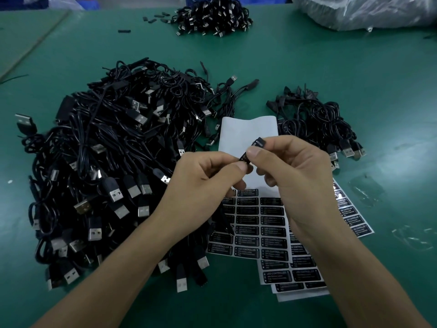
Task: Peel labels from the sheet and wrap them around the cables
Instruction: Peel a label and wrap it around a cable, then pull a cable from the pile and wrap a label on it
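Observation:
Both hands meet above the label sheet point(246, 138), whose upper half is bare white backing and whose lower half carries rows of black labels. My left hand point(208, 178) and my right hand point(295, 166) pinch one black label point(256, 146) between thumbs and forefingers. A thin black cable point(224, 221) hangs down from under my left hand across the sheet; where it meets the label is hidden by the fingers. A big heap of black USB cables point(113, 166) lies to the left.
A smaller pile of cables point(316, 121) lies to the right of the sheet, and another pile point(212, 17) sits at the far edge. More label sheets point(300, 275) are stacked underneath. Clear plastic scraps point(364, 190) and a plastic bag point(364, 10) lie to the right on the green mat point(307, 62).

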Demonstrator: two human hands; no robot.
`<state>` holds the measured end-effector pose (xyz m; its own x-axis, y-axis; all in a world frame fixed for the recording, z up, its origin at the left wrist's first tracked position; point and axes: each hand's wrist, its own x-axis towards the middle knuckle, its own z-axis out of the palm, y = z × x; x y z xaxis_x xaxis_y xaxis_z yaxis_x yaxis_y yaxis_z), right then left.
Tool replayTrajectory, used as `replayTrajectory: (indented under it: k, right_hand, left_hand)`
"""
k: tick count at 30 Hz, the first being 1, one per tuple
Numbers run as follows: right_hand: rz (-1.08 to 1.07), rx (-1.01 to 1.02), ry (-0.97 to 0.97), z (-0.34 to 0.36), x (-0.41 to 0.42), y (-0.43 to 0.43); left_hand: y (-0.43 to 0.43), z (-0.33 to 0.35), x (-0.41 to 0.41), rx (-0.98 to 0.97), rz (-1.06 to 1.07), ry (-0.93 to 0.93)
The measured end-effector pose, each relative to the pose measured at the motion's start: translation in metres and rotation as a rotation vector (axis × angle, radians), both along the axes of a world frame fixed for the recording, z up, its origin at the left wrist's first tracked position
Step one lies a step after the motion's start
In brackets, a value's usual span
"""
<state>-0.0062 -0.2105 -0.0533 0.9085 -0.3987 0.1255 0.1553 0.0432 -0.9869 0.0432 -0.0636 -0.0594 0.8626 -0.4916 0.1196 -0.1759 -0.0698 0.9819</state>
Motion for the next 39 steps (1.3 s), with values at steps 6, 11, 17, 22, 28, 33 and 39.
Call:
replayTrajectory:
  k: [6, 11, 17, 22, 28, 33, 39]
  right_hand:
    - [0.023, 0.012, -0.038, 0.001, -0.001, 0.001]
    - [-0.002, -0.145, -0.052, 0.001, -0.003, 0.002]
    - [-0.079, -0.305, -0.005, -0.002, -0.003, 0.002]
    - [-0.077, -0.391, 0.061, -0.004, -0.002, 0.003]
    - [-0.054, -0.292, 0.034, -0.003, -0.003, 0.003]
    - [0.124, -0.363, 0.039, -0.006, -0.006, 0.007]
    - [0.362, -0.528, 0.014, -0.01, -0.01, 0.018]
  left_hand:
    - [-0.001, -0.001, 0.001, 0.004, 0.024, -0.119]
    - [-0.001, -0.005, 0.001, 0.087, -0.042, -0.191]
    - [0.0, -0.005, 0.0, 0.165, -0.044, -0.174]
    - [0.0, -0.005, 0.0, 0.194, -0.067, -0.149]
    - [-0.002, -0.004, 0.001, 0.076, 0.055, -0.159]
    - [-0.003, 0.009, 0.003, -0.2, 0.207, -0.063]
    - [-0.003, 0.024, -0.004, -0.236, 0.299, -0.048]
